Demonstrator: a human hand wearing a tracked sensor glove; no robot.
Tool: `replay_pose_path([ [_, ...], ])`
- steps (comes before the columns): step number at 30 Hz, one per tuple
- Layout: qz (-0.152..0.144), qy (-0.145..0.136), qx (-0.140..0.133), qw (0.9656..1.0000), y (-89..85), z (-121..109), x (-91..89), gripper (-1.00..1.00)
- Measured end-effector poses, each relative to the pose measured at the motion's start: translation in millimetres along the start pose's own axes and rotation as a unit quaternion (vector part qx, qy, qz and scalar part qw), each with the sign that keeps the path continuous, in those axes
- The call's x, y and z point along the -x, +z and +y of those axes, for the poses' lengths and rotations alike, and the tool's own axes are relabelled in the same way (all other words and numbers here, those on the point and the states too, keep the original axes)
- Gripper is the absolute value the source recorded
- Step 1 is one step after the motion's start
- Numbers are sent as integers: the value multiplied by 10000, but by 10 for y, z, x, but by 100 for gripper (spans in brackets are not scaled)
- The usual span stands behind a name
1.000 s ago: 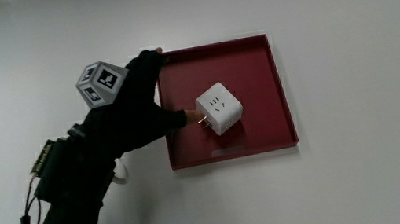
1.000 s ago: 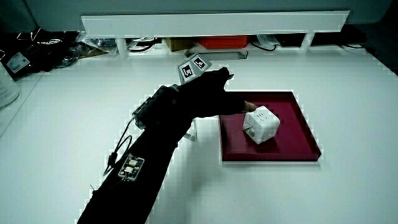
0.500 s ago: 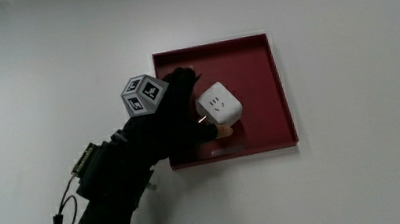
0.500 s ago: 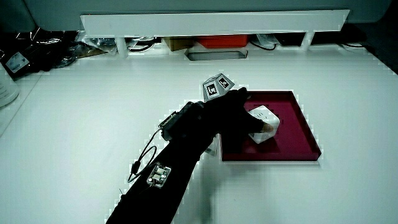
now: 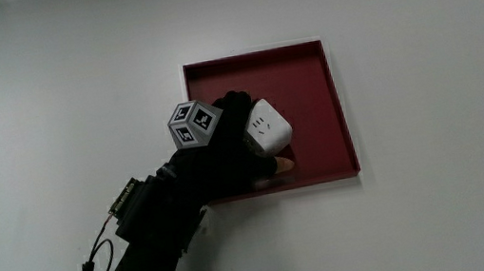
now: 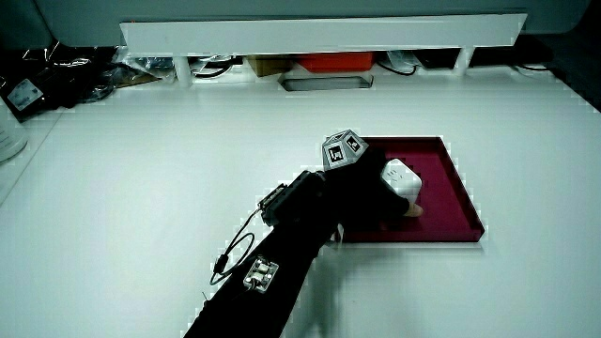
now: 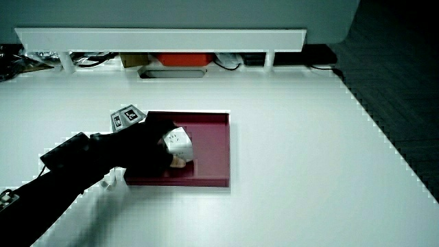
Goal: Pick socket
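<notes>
A white cube-shaped socket (image 5: 270, 126) (image 6: 400, 178) (image 7: 178, 142) sits in a dark red tray (image 5: 310, 77) (image 6: 451, 197) (image 7: 212, 147). The gloved hand (image 5: 239, 150) (image 6: 371, 197) (image 7: 154, 147) is wrapped around the side of the socket nearer to the person, fingers curled on it, a bare fingertip showing under it. In the main view the socket is tilted, its face turned up. The patterned cube (image 5: 195, 125) (image 6: 344, 150) (image 7: 125, 116) sits on the hand's back. The forearm (image 5: 143, 246) crosses the tray's edge.
A low white partition (image 6: 319, 38) (image 7: 158, 38) stands at the table's edge farthest from the person, with cables and an orange box (image 6: 329, 63) under it. Wires and a small board (image 6: 261, 274) hang on the forearm.
The hand has moved farther into the tray and closed around the socket. The socket has tipped and shifted slightly with the hand.
</notes>
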Motion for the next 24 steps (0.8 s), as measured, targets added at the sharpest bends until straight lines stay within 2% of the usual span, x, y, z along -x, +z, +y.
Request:
replay_pose_path([
  [4, 16, -61, -133, 9999, -5, -3, 13, 0],
  [11, -95, -90, -325, 9994, 5, -34, 18, 32],
  [16, -119, -235, -538, 9982, -6, -49, 26, 55],
  [18, -190, -178, -516, 9983, -8, -56, 21, 64],
  [21, -59, -238, -616, 9978, -2, -73, -1, 77],
  [24, -189, -309, -710, 9968, -20, -70, 31, 91],
])
